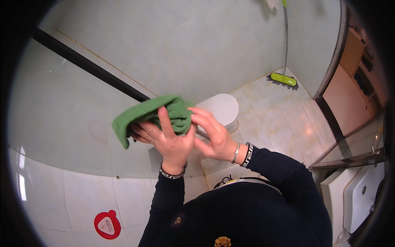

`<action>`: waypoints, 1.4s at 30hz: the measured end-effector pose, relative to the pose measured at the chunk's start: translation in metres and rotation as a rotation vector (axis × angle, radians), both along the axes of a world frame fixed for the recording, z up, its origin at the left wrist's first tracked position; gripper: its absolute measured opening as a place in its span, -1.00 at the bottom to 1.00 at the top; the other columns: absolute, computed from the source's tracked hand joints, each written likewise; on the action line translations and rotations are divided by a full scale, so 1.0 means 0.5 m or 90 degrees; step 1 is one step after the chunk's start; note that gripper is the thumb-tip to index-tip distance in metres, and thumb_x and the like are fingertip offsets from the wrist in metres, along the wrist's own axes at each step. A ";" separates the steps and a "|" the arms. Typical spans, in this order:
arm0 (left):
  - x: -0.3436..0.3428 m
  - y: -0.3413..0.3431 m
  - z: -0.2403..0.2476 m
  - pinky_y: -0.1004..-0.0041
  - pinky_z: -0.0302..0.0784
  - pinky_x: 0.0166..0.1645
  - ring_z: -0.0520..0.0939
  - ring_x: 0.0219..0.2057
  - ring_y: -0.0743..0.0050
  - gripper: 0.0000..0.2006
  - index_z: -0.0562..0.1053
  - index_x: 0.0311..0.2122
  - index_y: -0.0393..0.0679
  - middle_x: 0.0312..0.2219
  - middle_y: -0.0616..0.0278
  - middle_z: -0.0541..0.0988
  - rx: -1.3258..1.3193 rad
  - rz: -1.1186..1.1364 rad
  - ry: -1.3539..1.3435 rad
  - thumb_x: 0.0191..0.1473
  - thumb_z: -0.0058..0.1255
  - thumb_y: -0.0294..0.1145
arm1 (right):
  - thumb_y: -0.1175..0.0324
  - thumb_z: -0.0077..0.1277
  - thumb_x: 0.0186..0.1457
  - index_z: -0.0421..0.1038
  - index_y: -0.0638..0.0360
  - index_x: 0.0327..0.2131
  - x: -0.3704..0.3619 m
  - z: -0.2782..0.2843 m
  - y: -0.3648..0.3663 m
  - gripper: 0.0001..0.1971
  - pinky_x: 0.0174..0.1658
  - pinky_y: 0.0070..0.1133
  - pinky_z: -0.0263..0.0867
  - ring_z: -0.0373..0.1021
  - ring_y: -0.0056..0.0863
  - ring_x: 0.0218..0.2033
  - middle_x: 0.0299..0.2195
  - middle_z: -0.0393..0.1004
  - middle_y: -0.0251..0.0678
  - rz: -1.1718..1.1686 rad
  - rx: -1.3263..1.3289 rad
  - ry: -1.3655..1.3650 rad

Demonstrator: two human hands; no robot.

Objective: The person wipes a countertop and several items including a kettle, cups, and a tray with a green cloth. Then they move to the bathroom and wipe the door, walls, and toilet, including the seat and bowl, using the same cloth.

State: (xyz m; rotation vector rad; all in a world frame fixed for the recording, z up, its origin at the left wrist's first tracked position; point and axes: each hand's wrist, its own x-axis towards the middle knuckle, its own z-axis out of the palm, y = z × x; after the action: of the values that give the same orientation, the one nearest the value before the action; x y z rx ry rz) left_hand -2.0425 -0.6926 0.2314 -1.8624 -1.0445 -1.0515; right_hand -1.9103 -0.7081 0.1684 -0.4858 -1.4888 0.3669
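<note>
A bunched green cloth (177, 110) is up in front of me, its left part spread out and drooping, its right part gathered in folds. My left hand (173, 144) grips it from below, with several fingers tucked under the left flap and one finger stretched up over the folds. At the gathered right end, my right hand (218, 138) has its fingertips closed on the cloth's edge, with the thumb pointing toward the left hand. The cloth partly covers the end of a black bar (90, 66) behind it.
Beyond my hands stands a white toilet (224, 105) with its lid down. A green broom (284, 79) leans in the far corner. On the right are a dark-framed doorway (329, 115) and a white sink (364, 201). A red-rimmed sticker (108, 225) is on the tiles at lower left.
</note>
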 end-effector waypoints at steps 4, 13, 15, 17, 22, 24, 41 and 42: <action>-0.012 -0.032 -0.066 -0.35 -0.28 0.21 -0.13 0.27 -0.54 -0.06 0.05 0.34 -0.05 0.27 -0.40 -0.14 -0.061 -0.016 0.058 -0.14 0.25 -0.12 | 0.55 0.10 -0.05 0.14 0.30 0.15 0.000 -0.048 -0.021 -0.36 0.12 -0.35 0.28 0.27 -0.05 0.13 0.12 0.26 -0.01 0.009 -0.059 0.011; -0.033 -0.019 0.054 -0.34 -0.36 0.22 -0.16 0.28 -0.53 -0.18 0.02 0.36 0.03 0.30 -0.39 -0.18 -0.018 -0.009 0.004 0.11 -0.18 0.27 | 0.44 0.10 0.04 0.10 0.29 0.18 0.003 0.086 0.035 -0.37 0.08 -0.37 0.32 0.31 -0.01 0.09 0.12 0.26 0.03 0.119 0.021 0.018; -0.038 -0.014 0.129 -0.24 -0.39 0.28 -0.18 0.32 -0.38 -0.17 0.00 0.36 -0.06 0.31 -0.33 -0.17 0.004 -0.024 -0.012 0.17 -0.35 0.34 | 0.38 0.13 0.03 0.11 0.28 0.15 -0.016 0.167 0.072 -0.37 0.02 -0.36 0.36 0.33 0.01 0.05 0.10 0.27 0.06 0.132 0.111 0.059; -0.038 -0.020 0.194 -0.13 -0.43 0.32 -0.21 0.35 -0.24 -0.15 -0.01 0.36 -0.12 0.32 -0.26 -0.14 0.004 -0.055 -0.050 0.19 -0.45 0.36 | 0.34 0.17 0.00 0.15 0.24 0.10 -0.029 0.241 0.092 -0.39 -0.04 -0.36 0.40 0.36 0.05 -0.01 0.06 0.30 0.07 0.109 0.179 0.100; -0.034 -0.009 0.223 -0.07 -0.46 0.34 -0.26 0.37 -0.16 -0.12 -0.07 0.37 -0.15 0.33 -0.21 -0.15 0.040 -0.038 -0.083 0.18 -0.49 0.39 | 0.54 0.02 -0.10 0.31 0.19 -0.31 -0.052 0.316 0.108 -0.79 -0.38 -0.45 0.37 0.37 -0.26 -0.41 -0.30 0.37 -0.18 0.084 0.255 0.193; -0.040 -0.012 0.192 -0.15 -0.45 0.32 -0.26 0.36 -0.22 -0.11 -0.09 0.37 -0.15 0.33 -0.24 -0.19 0.030 -0.019 -0.057 0.17 -0.47 0.40 | 0.57 -0.01 -0.11 0.30 0.19 -0.32 -0.047 0.288 0.102 -0.80 -0.39 -0.45 0.36 0.37 -0.27 -0.42 -0.35 0.36 -0.22 0.107 0.231 0.192; -0.085 -0.094 -0.305 -0.41 -0.37 0.20 -0.17 0.26 -0.61 -0.15 0.06 0.31 -0.17 0.25 -0.43 -0.12 -0.341 0.058 0.084 0.10 -0.07 0.24 | 0.53 -0.02 -0.05 0.23 0.18 -0.36 0.004 -0.202 0.008 -0.84 -0.34 -0.31 0.27 0.31 -0.05 -0.41 -0.35 0.36 -0.14 0.102 -0.238 -0.048; -0.085 -0.097 -0.325 -0.39 -0.25 0.17 -0.06 0.21 -0.55 -0.20 0.13 0.28 -0.14 0.21 -0.38 -0.02 -0.351 0.051 0.090 0.09 -0.02 0.20 | 0.54 -0.01 -0.04 0.26 0.19 -0.30 0.009 -0.226 0.002 -0.81 -0.33 -0.35 0.31 0.35 -0.11 -0.39 -0.34 0.37 -0.14 0.076 -0.253 -0.090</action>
State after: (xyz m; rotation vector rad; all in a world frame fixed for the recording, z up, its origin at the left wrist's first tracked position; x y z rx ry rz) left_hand -2.0848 -0.7413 0.0688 -2.2604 -1.4094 -0.6047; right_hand -1.9059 -0.7069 0.0554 -0.7523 -1.5912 0.7428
